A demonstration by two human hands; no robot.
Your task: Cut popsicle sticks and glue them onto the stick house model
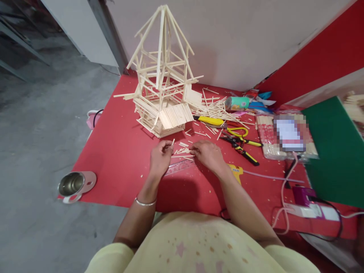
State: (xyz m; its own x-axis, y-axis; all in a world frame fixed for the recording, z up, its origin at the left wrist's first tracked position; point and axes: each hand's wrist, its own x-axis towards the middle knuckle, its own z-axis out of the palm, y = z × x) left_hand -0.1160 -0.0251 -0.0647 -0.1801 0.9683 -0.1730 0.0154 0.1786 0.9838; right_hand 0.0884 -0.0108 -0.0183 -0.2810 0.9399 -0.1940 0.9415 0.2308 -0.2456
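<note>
Hands apart. Left hand (160,158) pinches a short stick (173,141); right hand (209,154) at cut sticks (183,151), can't tell if gripping. Stick tower (176,115) toward red surface's (108,159) back edge. Ruler (180,167) partly covered, yellow tool (236,172) half behind forearm.

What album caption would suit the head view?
Left hand pinching a short wooden stick, right hand beside scattered cut pieces, before a stick-built pavilion model.

1. One stick (173,141), short and pale, pokes up from the left fingers (167,145).
2. Little sticks (183,151), pale too, lie in a messy pile, right beside the right fingers (196,149).
</note>
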